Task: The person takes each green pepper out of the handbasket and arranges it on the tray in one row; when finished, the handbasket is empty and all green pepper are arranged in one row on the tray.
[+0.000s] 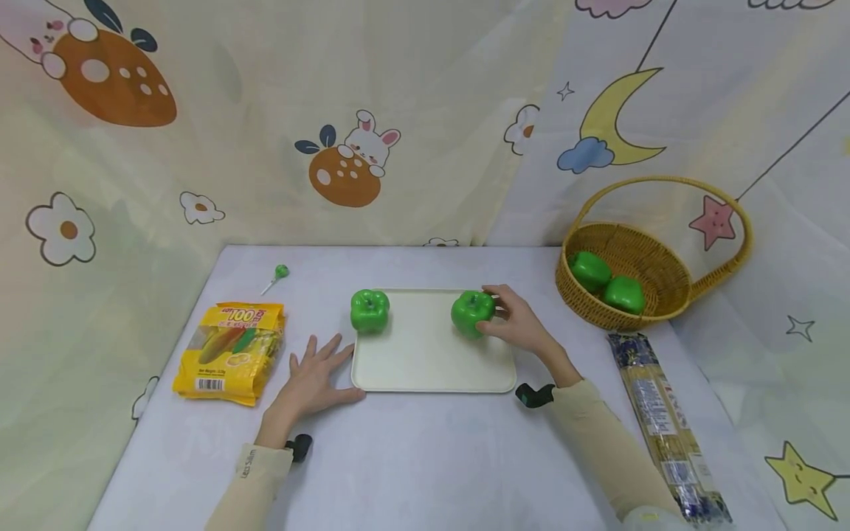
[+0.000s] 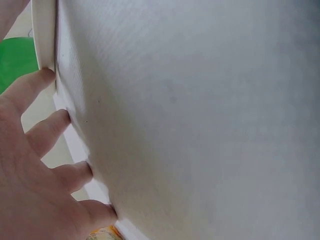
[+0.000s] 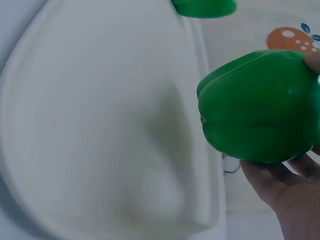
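Note:
My right hand [image 1: 521,322] grips a shiny green bell pepper [image 1: 472,313] over the right part of a white rectangular tray [image 1: 434,361]. In the right wrist view, fingers and thumb wrap the held pepper [image 3: 260,107], with a shadow on the tray beside it. A second green bell pepper [image 1: 370,310] sits at the tray's back left corner. My left hand [image 1: 314,382] rests with spread fingers at the tray's left edge, thumb near the front left corner. In the left wrist view, one fingertip [image 2: 47,75] touches the tray's rim [image 2: 44,30].
A wicker basket [image 1: 569,295] with a tall handle holds two green peppers [image 1: 624,294] at the back right. A long packet of noodles [image 1: 664,428] lies below it. At the left are a yellow snack bag [image 1: 232,352] and a green lollipop [image 1: 282,271]. A patterned curtain stands behind.

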`<control>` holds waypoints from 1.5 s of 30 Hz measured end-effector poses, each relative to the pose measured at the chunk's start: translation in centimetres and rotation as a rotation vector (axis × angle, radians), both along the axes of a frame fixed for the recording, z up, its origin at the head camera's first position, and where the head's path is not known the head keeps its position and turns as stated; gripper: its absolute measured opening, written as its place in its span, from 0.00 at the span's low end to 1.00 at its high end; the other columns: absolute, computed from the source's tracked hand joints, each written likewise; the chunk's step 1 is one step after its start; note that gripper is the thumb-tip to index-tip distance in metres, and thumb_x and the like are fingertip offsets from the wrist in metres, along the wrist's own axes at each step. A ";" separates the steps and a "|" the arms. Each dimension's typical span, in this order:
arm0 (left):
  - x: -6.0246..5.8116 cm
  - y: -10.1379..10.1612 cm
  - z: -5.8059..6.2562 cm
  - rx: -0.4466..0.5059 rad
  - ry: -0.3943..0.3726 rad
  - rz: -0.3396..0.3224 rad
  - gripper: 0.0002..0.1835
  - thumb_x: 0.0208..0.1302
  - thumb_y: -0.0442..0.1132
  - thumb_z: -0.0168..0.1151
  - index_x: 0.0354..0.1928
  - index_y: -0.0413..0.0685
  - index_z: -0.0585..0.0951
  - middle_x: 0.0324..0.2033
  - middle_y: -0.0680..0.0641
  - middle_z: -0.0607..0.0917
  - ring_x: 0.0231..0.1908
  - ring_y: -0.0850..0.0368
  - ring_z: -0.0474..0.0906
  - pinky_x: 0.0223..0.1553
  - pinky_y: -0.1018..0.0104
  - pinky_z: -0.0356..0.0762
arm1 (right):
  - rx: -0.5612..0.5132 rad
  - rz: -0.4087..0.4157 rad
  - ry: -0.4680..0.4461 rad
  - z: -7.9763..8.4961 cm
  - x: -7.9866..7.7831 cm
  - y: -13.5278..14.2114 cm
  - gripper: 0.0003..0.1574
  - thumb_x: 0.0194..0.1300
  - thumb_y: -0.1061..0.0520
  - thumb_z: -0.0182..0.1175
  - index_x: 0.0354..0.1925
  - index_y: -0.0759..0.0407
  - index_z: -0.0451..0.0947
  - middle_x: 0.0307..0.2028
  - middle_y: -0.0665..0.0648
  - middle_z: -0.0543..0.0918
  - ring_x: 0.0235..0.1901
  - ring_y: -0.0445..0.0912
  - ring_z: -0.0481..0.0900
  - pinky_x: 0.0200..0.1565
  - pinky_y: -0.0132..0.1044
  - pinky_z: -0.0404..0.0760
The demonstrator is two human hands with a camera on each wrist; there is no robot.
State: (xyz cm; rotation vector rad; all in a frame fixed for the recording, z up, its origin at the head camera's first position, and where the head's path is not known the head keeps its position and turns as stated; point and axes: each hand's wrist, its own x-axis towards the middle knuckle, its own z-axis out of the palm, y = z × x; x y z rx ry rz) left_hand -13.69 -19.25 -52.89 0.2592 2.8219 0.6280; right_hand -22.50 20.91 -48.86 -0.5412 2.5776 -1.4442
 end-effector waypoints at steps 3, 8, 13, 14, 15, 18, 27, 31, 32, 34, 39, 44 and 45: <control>0.0 0.0 0.0 0.008 -0.001 0.005 0.52 0.48 0.70 0.71 0.74 0.59 0.67 0.79 0.39 0.57 0.77 0.23 0.38 0.66 0.15 0.35 | -0.023 0.041 -0.020 -0.6 -0.5 -0.9 0.40 0.58 0.61 0.69 0.67 0.62 0.68 0.62 0.64 0.71 0.64 0.60 0.72 0.69 0.57 0.74; 0.0 0.0 -0.2 0.009 -0.007 0.003 0.52 0.47 0.70 0.72 0.74 0.59 0.67 0.79 0.39 0.57 0.77 0.22 0.38 0.66 0.14 0.35 | -0.051 0.114 -0.041 -1.3 -0.8 -2.2 0.39 0.58 0.62 0.69 0.66 0.61 0.68 0.62 0.64 0.71 0.66 0.61 0.71 0.69 0.57 0.73; -0.1 0.0 -0.3 0.006 -0.006 0.004 0.52 0.47 0.71 0.72 0.74 0.60 0.68 0.79 0.40 0.57 0.77 0.23 0.38 0.66 0.14 0.35 | -0.073 0.188 -0.050 -1.4 -1.3 -3.3 0.41 0.56 0.65 0.70 0.66 0.62 0.68 0.63 0.64 0.71 0.67 0.60 0.70 0.72 0.54 0.70; -0.1 0.0 -0.3 0.006 -0.004 0.005 0.52 0.47 0.71 0.72 0.74 0.60 0.68 0.79 0.40 0.57 0.77 0.23 0.38 0.66 0.14 0.35 | -0.076 0.201 -0.053 -1.4 -1.5 -3.5 0.41 0.56 0.65 0.70 0.66 0.62 0.68 0.63 0.64 0.71 0.67 0.60 0.70 0.72 0.54 0.69; 0.0 -0.1 -0.3 0.008 -0.005 0.008 0.52 0.47 0.71 0.72 0.74 0.60 0.67 0.79 0.41 0.57 0.77 0.24 0.37 0.66 0.15 0.35 | -0.082 0.212 -0.056 -1.3 -1.6 -3.7 0.42 0.55 0.66 0.70 0.67 0.62 0.68 0.63 0.64 0.71 0.67 0.60 0.70 0.73 0.54 0.68; 0.0 -0.1 -0.3 0.005 0.000 0.007 0.52 0.48 0.70 0.72 0.74 0.60 0.68 0.79 0.40 0.57 0.77 0.23 0.38 0.66 0.15 0.35 | -0.096 0.237 -0.071 -1.5 -2.0 -4.2 0.42 0.54 0.67 0.71 0.67 0.63 0.68 0.64 0.65 0.72 0.68 0.61 0.70 0.74 0.53 0.68; 0.2 -0.1 -0.5 0.014 -0.004 0.007 0.51 0.48 0.70 0.71 0.74 0.60 0.67 0.79 0.40 0.56 0.77 0.23 0.37 0.66 0.15 0.34 | -0.074 0.269 -0.049 -1.7 -2.8 -5.5 0.44 0.54 0.65 0.71 0.69 0.59 0.68 0.65 0.63 0.73 0.67 0.59 0.73 0.72 0.54 0.71; 0.0 -0.2 -0.4 0.009 -0.003 0.005 0.52 0.48 0.70 0.71 0.74 0.60 0.67 0.79 0.40 0.56 0.77 0.23 0.37 0.66 0.15 0.34 | -0.074 0.274 -0.040 -1.8 -3.0 -6.1 0.44 0.55 0.63 0.70 0.69 0.58 0.67 0.66 0.63 0.73 0.66 0.59 0.74 0.71 0.53 0.73; 0.0 -0.2 -0.3 0.006 -0.003 0.005 0.52 0.48 0.71 0.71 0.75 0.60 0.67 0.79 0.40 0.56 0.77 0.23 0.37 0.66 0.15 0.34 | -0.073 0.275 -0.043 -1.8 -3.1 -6.3 0.44 0.55 0.63 0.70 0.69 0.58 0.67 0.66 0.63 0.73 0.66 0.59 0.74 0.71 0.53 0.73; 0.0 -0.2 -0.2 0.009 -0.005 0.007 0.52 0.48 0.71 0.71 0.75 0.59 0.67 0.79 0.40 0.56 0.77 0.23 0.36 0.66 0.15 0.34 | -0.071 0.280 -0.046 -1.8 -3.2 -6.7 0.45 0.55 0.63 0.70 0.70 0.58 0.67 0.66 0.62 0.73 0.66 0.59 0.74 0.70 0.52 0.73; 0.0 -0.1 -0.2 0.016 -0.014 0.004 0.52 0.48 0.71 0.71 0.75 0.59 0.67 0.79 0.40 0.55 0.77 0.24 0.36 0.67 0.15 0.34 | -0.073 0.306 -0.072 -1.8 -3.3 -7.4 0.46 0.56 0.62 0.69 0.71 0.60 0.65 0.67 0.65 0.72 0.67 0.62 0.73 0.71 0.52 0.73; 0.0 0.0 -0.2 0.018 -0.008 0.000 0.52 0.48 0.71 0.71 0.75 0.60 0.66 0.79 0.40 0.55 0.77 0.24 0.36 0.66 0.15 0.34 | -0.062 0.315 -0.082 -1.8 -3.6 -8.1 0.46 0.57 0.62 0.68 0.72 0.59 0.64 0.68 0.64 0.71 0.67 0.61 0.74 0.71 0.50 0.73; 0.0 0.0 -0.2 0.019 -0.003 0.000 0.52 0.48 0.71 0.71 0.75 0.60 0.66 0.79 0.40 0.56 0.77 0.24 0.36 0.66 0.15 0.34 | -0.063 0.317 -0.082 -1.8 -3.6 -8.2 0.46 0.57 0.62 0.68 0.72 0.59 0.64 0.68 0.64 0.71 0.68 0.61 0.74 0.71 0.50 0.72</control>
